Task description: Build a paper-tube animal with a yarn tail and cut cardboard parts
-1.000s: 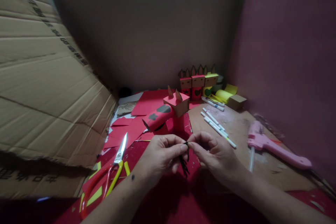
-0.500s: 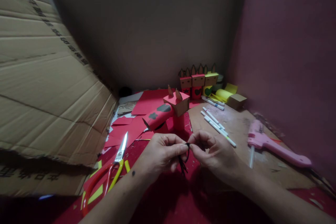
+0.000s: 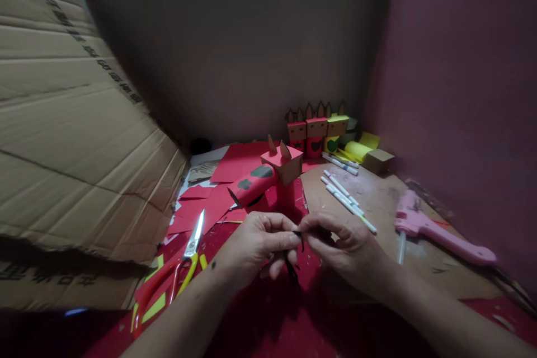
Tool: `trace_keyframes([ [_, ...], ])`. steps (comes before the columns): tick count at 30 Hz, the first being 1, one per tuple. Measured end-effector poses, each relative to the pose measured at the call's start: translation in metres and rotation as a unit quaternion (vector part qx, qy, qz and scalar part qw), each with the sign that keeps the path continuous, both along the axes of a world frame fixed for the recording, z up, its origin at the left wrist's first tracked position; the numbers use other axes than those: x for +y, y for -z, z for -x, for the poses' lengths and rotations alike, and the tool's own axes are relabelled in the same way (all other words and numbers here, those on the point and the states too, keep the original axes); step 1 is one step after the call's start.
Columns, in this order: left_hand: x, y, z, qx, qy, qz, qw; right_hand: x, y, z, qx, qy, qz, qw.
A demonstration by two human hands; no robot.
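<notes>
My left hand [image 3: 262, 243] pinches a small bunch of thin black strands [image 3: 292, 274], perhaps yarn, between thumb and forefinger. The loose ends of the bunch hang below the fingers. Close beside it, the fingertips of my right hand [image 3: 346, 243] are closed on the top of the same bunch, where a dark loop or knot shows. Just beyond both hands stands a red paper animal figure [image 3: 282, 168] with a box-shaped head and two cardboard ears. A red paper tube [image 3: 251, 184] with dark painted shapes leans against it.
Scissors [image 3: 191, 254] with red and yellow handles lie left of my hands, near red paper sheets [image 3: 239, 165]. White markers [image 3: 344, 198] and a pink glue gun [image 3: 440, 235] rest on cardboard at right. Three finished-looking figures [image 3: 316, 137] stand behind. A large cardboard panel [image 3: 75, 140] rises at left.
The right fingers have shifted slightly and curled over the top of the black strands. The left hand keeps its pinch, nearly in place.
</notes>
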State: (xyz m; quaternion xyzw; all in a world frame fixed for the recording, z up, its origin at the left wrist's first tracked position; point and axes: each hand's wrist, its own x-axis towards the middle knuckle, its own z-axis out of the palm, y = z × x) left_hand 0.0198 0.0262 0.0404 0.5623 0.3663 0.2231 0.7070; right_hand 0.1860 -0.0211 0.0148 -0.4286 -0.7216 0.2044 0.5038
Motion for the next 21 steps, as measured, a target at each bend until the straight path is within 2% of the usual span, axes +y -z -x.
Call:
trace_keyframes([
  [8, -0.002, -0.002, -0.002, 0.019, -0.006, -0.03, 0.999, -0.002, -0.011, 0.0, 0.063, -0.002, 0.126, 0.99],
  [15, -0.005, -0.003, -0.002, 0.037, 0.004, -0.036, 0.999, -0.002, -0.004, 0.004, 0.054, -0.021, 0.108, 0.992],
  [21, -0.007, -0.005, -0.004, 0.064, -0.001, -0.046, 0.997, -0.001, -0.006, 0.001, 0.045, -0.021, 0.151, 0.987],
])
